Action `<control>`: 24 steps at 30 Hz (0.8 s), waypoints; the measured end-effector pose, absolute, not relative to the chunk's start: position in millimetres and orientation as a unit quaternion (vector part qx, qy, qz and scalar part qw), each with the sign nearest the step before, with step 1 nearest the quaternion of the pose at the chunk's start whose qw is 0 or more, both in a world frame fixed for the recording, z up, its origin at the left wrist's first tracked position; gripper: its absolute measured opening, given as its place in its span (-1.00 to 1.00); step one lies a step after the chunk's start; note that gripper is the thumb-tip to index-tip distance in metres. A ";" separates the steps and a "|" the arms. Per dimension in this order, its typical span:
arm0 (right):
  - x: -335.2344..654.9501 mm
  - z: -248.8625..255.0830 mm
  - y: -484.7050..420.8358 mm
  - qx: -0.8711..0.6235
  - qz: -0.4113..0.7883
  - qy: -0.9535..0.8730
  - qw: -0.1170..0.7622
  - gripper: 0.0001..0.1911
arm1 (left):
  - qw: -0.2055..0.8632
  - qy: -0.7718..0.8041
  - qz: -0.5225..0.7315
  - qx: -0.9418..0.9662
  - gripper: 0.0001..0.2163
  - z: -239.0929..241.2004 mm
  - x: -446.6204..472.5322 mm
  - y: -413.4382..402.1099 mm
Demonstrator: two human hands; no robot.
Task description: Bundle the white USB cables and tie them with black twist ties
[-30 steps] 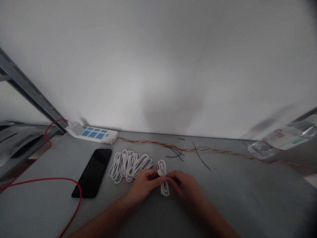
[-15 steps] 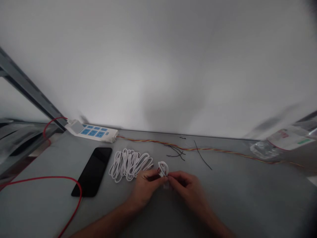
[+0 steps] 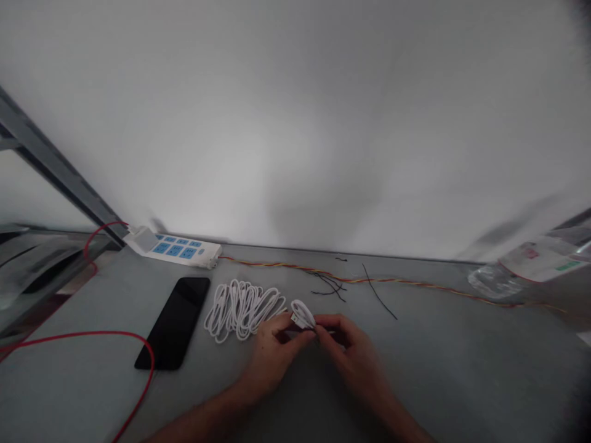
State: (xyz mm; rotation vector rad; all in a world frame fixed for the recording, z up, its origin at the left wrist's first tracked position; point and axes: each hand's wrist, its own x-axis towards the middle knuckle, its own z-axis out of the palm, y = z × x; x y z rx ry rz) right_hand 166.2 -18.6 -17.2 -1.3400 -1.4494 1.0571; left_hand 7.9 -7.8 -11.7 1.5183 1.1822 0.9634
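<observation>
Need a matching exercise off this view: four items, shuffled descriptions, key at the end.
Things:
1. phone
2. power strip
3. small cable bundle
4. twisted wire

Descriptions:
A. white with blue sockets
B. in the left hand, with the right hand against it
C. red and yellow strands
D. black, with a red cable over its near end

Pairs: 1-D, 2-A, 3-B, 4-C

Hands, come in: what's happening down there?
Left hand gripping coiled white cable. Right hand at its side. White cable pile close beside left hand.
</observation>
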 end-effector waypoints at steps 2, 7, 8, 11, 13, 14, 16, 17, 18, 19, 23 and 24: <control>174.4 -16.6 -14.1 -0.550 0.411 -0.588 0.426 -0.73 | 0.370 0.487 0.356 0.706 -0.78 -12.5 2.3 -6.8; 219.1 -11.5 4.8 -0.640 0.303 -0.627 0.324 -0.76 | 0.035 0.499 0.262 0.826 -0.66 -15.0 -15.9 3.4; 229.7 -10.4 8.2 -0.663 0.257 -0.635 0.302 -0.77 | -0.002 0.524 0.233 0.819 -0.66 -14.6 -19.0 5.9; 256.0 -8.1 13.9 -0.715 0.180 -0.647 0.194 -0.82 | -0.033 0.573 0.162 0.803 -0.65 -13.9 -24.3 10.3; 266.1 -7.0 13.8 -0.734 0.162 -0.644 0.143 -0.83 | -0.005 0.574 0.145 0.806 -0.65 -14.7 -24.5 9.8; 268.4 -6.5 12.7 -0.743 0.150 -0.640 0.124 -0.83 | 0.018 0.564 0.148 0.812 -0.64 -15.5 -23.6 8.6; 266.8 -5.4 9.7 -0.756 0.106 -0.636 0.114 -0.79 | 0.077 0.527 0.177 0.828 -0.62 -16.6 -20.7 5.4; 262.9 -5.2 8.0 -0.755 0.077 -0.639 0.125 -0.76 | 0.106 0.506 0.198 0.833 -0.61 -16.7 -19.1 3.8; 256.9 -5.6 6.2 -0.744 0.048 -0.649 0.150 -0.73 | 0.129 0.489 0.223 0.833 -0.61 -16.4 -17.7 2.6; 249.1 -6.7 4.4 -0.726 0.032 -0.662 0.182 -0.70 | 0.144 0.480 0.246 0.830 -0.64 -15.6 -16.8 1.9; 209.6 -16.7 -3.2 -0.598 0.137 -0.762 0.209 -0.76 | 0.140 0.513 0.253 0.808 -0.72 -10.7 -17.5 4.5; 200.7 -19.2 -5.1 -0.576 0.167 -0.775 0.201 -0.76 | 0.142 0.528 0.227 0.806 -0.73 -9.7 -18.0 5.6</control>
